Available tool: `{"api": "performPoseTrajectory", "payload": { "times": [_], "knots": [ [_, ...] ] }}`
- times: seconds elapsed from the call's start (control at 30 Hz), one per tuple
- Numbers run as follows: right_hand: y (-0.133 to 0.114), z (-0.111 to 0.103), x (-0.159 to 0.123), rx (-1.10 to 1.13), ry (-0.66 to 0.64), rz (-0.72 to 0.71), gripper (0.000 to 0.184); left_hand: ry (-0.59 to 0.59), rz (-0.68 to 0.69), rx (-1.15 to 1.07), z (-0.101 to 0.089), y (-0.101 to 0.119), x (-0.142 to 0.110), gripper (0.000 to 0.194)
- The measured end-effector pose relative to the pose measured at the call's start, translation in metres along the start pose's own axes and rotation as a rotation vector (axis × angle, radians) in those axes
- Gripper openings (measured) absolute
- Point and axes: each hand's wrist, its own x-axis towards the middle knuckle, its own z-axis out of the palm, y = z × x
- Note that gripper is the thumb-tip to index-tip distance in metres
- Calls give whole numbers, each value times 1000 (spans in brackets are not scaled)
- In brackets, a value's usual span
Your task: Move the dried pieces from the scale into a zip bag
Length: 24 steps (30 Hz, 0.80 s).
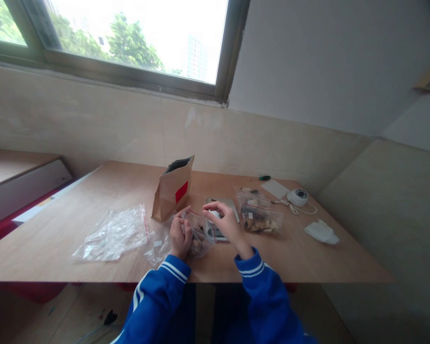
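Note:
My left hand and my right hand both pinch the top of a small clear zip bag with dark and pale pieces inside, held just above the wooden table. The fingers of each hand are closed on the bag's red-lined mouth. Behind the bag lies a flat grey scale, partly hidden by my right hand. An open brown paper pouch with a red label stands upright just beyond my left hand. Two filled clear bags lie to the right of my right hand.
A pile of empty clear zip bags lies at the left. At the back right are a white round device with a cord, a white card and a green pen. A crumpled white thing lies near the right edge.

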Motion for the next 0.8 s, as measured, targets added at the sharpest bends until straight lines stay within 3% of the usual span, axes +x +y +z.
{"api": "performPoseTrajectory", "payload": {
  "times": [0.07, 0.17, 0.33, 0.5, 0.67, 0.8],
  "knots": [
    [1, 3, 1, -6, -26, -48, 21, 8, -11, -5, 0, 1, 0, 14],
    [22, 7, 5, -73, 57, -64, 27, 16, -4, -5, 0, 2, 1, 15],
    [73, 19, 10, -494, 66, 54, 26, -2, 22, -3, -1, 3, 2, 16],
    [86, 29, 16, -775, 112, 133, 25, 1, 4, 6, -1, 4, 2, 17],
    [78, 27, 23, -710, 120, 116, 15, 14, 12, 24, -1, 5, 3, 17],
    [56, 17, 21, -412, 209, 113, 25, 10, 16, 9, 0, 3, 3, 16]
  ]
}}
